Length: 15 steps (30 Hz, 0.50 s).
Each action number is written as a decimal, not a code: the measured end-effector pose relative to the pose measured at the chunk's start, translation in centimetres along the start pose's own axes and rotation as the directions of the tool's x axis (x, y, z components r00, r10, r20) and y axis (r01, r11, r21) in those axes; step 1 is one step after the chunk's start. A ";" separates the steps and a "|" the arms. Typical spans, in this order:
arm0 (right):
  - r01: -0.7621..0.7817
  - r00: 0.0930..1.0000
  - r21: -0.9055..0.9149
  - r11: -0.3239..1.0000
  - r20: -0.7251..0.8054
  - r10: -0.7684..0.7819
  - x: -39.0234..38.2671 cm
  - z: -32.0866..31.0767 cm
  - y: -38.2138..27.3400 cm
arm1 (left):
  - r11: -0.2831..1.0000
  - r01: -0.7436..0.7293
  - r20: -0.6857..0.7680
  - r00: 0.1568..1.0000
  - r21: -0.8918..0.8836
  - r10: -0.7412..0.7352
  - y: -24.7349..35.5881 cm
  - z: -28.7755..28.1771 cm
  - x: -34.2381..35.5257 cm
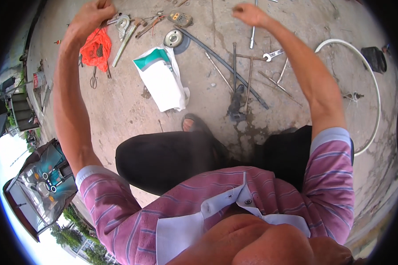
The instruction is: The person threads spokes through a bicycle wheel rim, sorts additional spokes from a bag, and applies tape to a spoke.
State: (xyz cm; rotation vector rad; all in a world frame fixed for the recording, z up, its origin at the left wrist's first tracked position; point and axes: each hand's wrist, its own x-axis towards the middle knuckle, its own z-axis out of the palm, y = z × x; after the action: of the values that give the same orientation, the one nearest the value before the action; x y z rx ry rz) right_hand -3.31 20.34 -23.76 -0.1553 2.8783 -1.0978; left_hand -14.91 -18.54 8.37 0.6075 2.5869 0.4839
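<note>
Squatting over a concrete floor, tools fanned within reach around a white bag: left hand fisted above the orange cloth left of it, right hand loosely curled, apparently empty, above rods right of it.

Both arms raised and stretched forward, elbows slightly bent, forearms bare, striped pink sleeves at the upper arms. Left hand closed into a loose fist, knuckles up. Right hand fingers curled, bunched together and pointing left, wrist bent. Hands well apart, not touching each other
</note>
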 end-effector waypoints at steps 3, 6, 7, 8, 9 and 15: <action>0.116 0.960 0.008 0.993 -0.259 -0.110 1.1 -13.4 -11.7 | 0.995 -0.053 -0.067 0.996 0.086 0.059 8.7 2.6 -0.7; 0.324 0.873 -0.125 0.938 -0.344 -0.347 -2.8 -18.8 -16.7 | 0.988 -0.144 -0.087 0.985 0.052 0.148 15.3 6.1 -0.9; 0.403 0.846 -0.211 0.891 -0.287 -0.450 -4.2 -19.5 -17.8 | 0.983 -0.181 -0.097 0.978 0.044 0.184 17.0 6.8 -1.2; 0.392 0.847 -0.223 0.893 -0.291 -0.444 -5.6 -19.5 -18.0 | 0.972 -0.230 -0.103 0.967 0.041 0.233 18.7 7.2 -1.4; 0.403 0.766 -0.379 0.833 -0.358 -0.534 -7.0 -18.8 -17.7 | 0.968 -0.249 -0.100 0.963 0.038 0.251 20.5 7.5 -1.9; 0.204 0.967 -0.159 0.966 -0.123 -0.224 -12.4 -16.1 -14.2 | 0.917 -0.329 0.003 0.941 -0.225 0.338 22.5 11.4 -0.9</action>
State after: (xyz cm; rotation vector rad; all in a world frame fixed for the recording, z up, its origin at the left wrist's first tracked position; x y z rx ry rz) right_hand 8.62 21.83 -2.08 -0.4233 3.1280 -0.9625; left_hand -1.19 2.59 8.57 0.9733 2.3502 0.8478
